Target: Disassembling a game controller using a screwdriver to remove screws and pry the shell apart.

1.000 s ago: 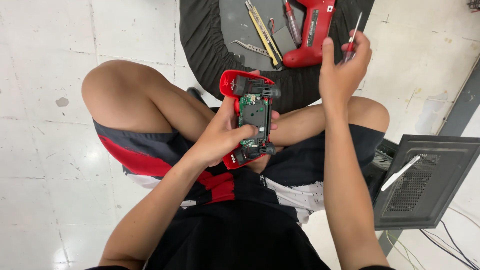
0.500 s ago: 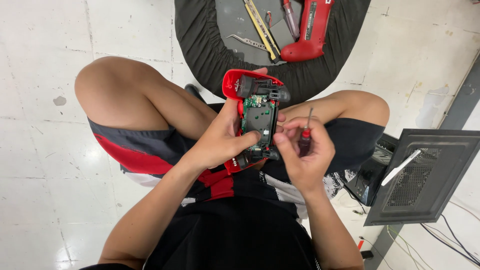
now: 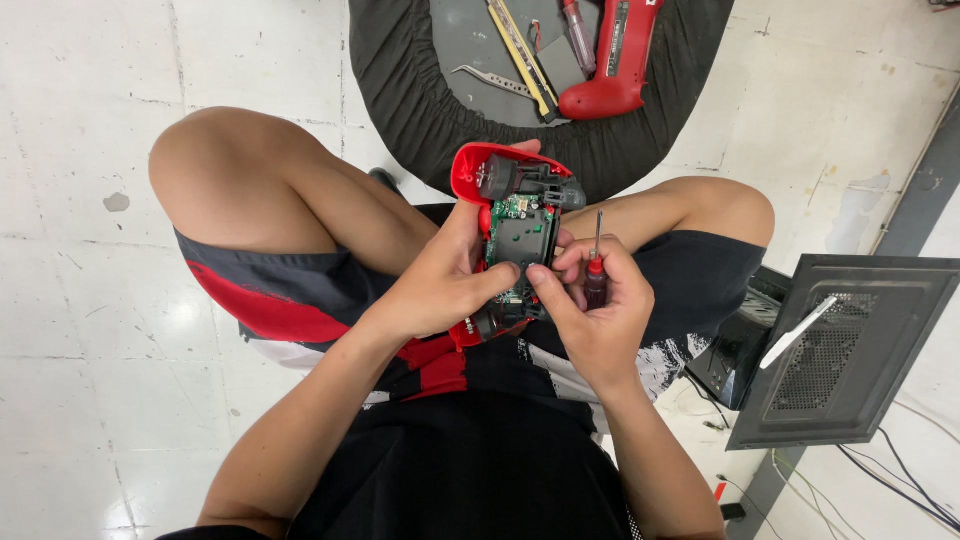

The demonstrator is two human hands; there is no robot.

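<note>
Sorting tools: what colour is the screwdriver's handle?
Red, on the screwdriver in the right hand; head view.

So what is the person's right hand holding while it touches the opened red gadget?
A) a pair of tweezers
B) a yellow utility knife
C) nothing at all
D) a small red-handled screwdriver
D: the right hand grips a small red-handled screwdriver with its shaft pointing up, beside the opened red device that the left hand steadies; the tweezers and the yellow knife lie on the dark mat.
</note>
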